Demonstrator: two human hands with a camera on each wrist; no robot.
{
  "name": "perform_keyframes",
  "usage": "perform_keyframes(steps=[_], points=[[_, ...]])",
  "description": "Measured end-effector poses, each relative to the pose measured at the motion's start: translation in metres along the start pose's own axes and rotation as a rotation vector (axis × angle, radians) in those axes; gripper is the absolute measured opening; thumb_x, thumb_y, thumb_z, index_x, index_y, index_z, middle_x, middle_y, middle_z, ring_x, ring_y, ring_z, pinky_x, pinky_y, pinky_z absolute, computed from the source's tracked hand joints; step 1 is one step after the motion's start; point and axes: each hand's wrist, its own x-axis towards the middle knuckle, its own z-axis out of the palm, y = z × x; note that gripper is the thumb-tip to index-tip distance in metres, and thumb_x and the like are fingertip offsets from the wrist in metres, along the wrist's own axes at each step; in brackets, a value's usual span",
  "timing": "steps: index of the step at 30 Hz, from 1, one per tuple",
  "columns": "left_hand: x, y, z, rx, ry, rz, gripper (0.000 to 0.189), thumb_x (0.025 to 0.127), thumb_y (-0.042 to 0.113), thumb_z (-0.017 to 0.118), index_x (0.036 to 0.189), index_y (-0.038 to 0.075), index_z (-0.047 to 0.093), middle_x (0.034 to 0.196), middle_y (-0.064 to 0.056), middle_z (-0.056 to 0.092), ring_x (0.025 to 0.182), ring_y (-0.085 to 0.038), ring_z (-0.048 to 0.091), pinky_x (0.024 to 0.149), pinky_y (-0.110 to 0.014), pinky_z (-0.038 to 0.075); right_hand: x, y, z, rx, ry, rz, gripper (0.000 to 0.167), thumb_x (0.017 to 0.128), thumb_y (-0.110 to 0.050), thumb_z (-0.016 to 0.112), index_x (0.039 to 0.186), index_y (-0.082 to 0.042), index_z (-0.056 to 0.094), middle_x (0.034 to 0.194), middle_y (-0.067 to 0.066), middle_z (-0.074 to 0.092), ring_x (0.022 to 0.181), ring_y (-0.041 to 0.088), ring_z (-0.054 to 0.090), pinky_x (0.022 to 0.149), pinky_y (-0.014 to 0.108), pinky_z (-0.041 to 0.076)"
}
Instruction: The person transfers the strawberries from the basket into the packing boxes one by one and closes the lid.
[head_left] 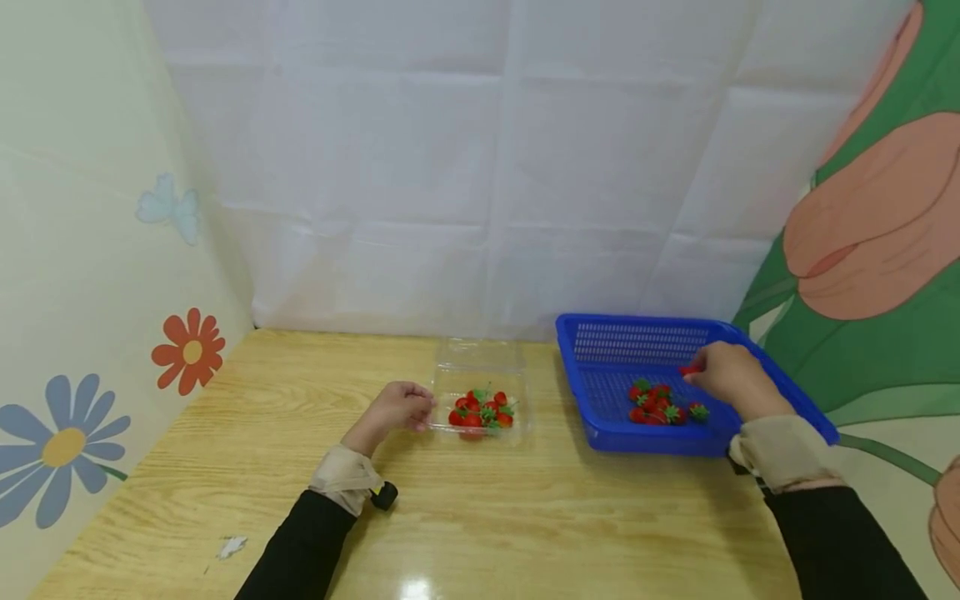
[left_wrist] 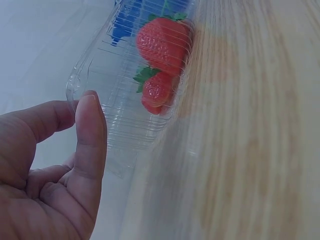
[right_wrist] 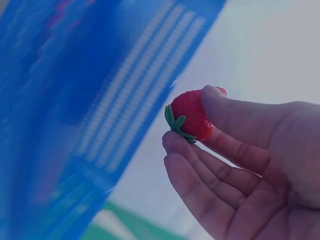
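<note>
My left hand (head_left: 401, 407) pinches the left rim of a clear plastic clamshell box (head_left: 442, 379) between thumb and forefinger. Several strawberries (head_left: 472, 408) with green leaves lie in the box, and its lid stands up at the back. Through the wall, two of them show in the left wrist view. Over the blue basket (head_left: 592, 433), my right hand (head_left: 727, 377) holds one strawberry (right_wrist: 190, 114) between thumb and fingers, its green cap turned toward the fingertips. Below and left of that hand, more strawberries (head_left: 654, 406) sit in a cluster on the basket floor.
The wooden table (head_left: 525, 525) meets a white cloth backdrop (head_left: 390, 167) behind the box. A floral sheet (head_left: 885, 233) rises close to the basket's right side. Another patterned sheet (head_left: 67, 292) borders the left. A small pale patch (head_left: 232, 547) marks the table at front left.
</note>
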Motion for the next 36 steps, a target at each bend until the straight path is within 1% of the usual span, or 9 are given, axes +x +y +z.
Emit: perform_keyframes(steps=[2,9,12,17,22,27,30,33,36], points=[[-0.001,0.0,0.001,0.004,-0.002,0.001,0.02,0.099,0.003,0.059,0.112,-0.012,0.059,0.082,-0.012,0.065,0.061,-0.011,0.06,0.055,-0.022,0.056,-0.001,-0.018,0.001,0.005,0.025,-0.012,0.031,0.095,-0.01,0.069,0.109,0.017,0.064,0.103,0.035,0.065,0.088,0.045,0.065,0.067,0.049,0.055],[0.001,-0.001,0.0,0.023,-0.003,-0.008,0.024,0.1,0.006,0.058,0.117,-0.012,0.058,0.087,-0.014,0.065,0.064,-0.011,0.06,0.057,-0.023,0.056,-0.001,-0.083,0.006,0.041,0.128,-0.112,0.025,0.097,-0.012,0.068,0.109,0.01,0.066,0.096,0.024,0.069,0.081,0.033,0.066,0.066,0.045,0.054],[0.0,-0.001,0.0,0.024,-0.002,-0.01,0.024,0.1,0.006,0.059,0.117,-0.011,0.058,0.087,-0.014,0.065,0.064,-0.012,0.06,0.057,-0.024,0.057,0.001,-0.109,0.014,0.079,0.173,-0.152,0.02,0.097,-0.011,0.069,0.108,0.006,0.068,0.095,0.02,0.07,0.081,0.031,0.067,0.069,0.045,0.055],[-0.001,0.0,0.0,0.022,0.001,-0.008,0.021,0.1,0.005,0.058,0.114,-0.011,0.059,0.085,-0.014,0.065,0.064,-0.011,0.061,0.057,-0.023,0.056,0.011,-0.148,0.034,0.114,0.232,-0.236,0.02,0.095,-0.01,0.072,0.109,0.004,0.07,0.098,0.019,0.072,0.083,0.03,0.069,0.072,0.044,0.057],[-0.001,0.0,0.001,0.015,0.004,-0.017,0.019,0.101,0.004,0.057,0.113,-0.011,0.059,0.085,-0.013,0.065,0.063,-0.011,0.06,0.056,-0.022,0.056,0.022,-0.183,0.06,0.121,0.219,-0.307,0.02,0.093,-0.01,0.073,0.109,0.002,0.071,0.099,0.016,0.072,0.085,0.027,0.069,0.073,0.04,0.058],[-0.001,0.001,0.001,0.006,0.003,-0.019,0.018,0.1,0.003,0.057,0.112,-0.01,0.059,0.084,-0.012,0.064,0.062,-0.011,0.059,0.056,-0.022,0.055,0.031,-0.213,0.09,0.154,0.167,-0.343,0.021,0.093,-0.009,0.073,0.112,0.001,0.07,0.101,0.014,0.073,0.09,0.026,0.07,0.076,0.038,0.059],[0.0,0.0,0.0,0.001,-0.007,-0.001,0.018,0.1,0.003,0.057,0.112,-0.01,0.059,0.083,-0.012,0.065,0.062,-0.011,0.06,0.056,-0.022,0.055,0.037,-0.228,0.106,0.158,0.146,-0.36,0.023,0.093,-0.01,0.074,0.113,0.0,0.071,0.104,0.012,0.073,0.094,0.025,0.069,0.081,0.039,0.059],[0.001,-0.001,0.0,-0.001,-0.015,0.013,0.019,0.1,0.003,0.057,0.112,-0.011,0.059,0.083,-0.013,0.065,0.063,-0.011,0.06,0.057,-0.023,0.056,0.043,-0.241,0.121,0.148,0.147,-0.392,0.023,0.091,-0.01,0.076,0.112,-0.001,0.072,0.104,0.012,0.073,0.097,0.027,0.068,0.086,0.041,0.057],[0.001,-0.001,0.0,0.002,-0.019,0.018,0.02,0.1,0.005,0.057,0.113,-0.011,0.059,0.084,-0.012,0.065,0.063,-0.011,0.06,0.057,-0.023,0.056,0.047,-0.252,0.133,0.138,0.132,-0.394,0.022,0.091,-0.009,0.076,0.112,-0.002,0.072,0.105,0.011,0.073,0.098,0.027,0.068,0.089,0.041,0.056]])
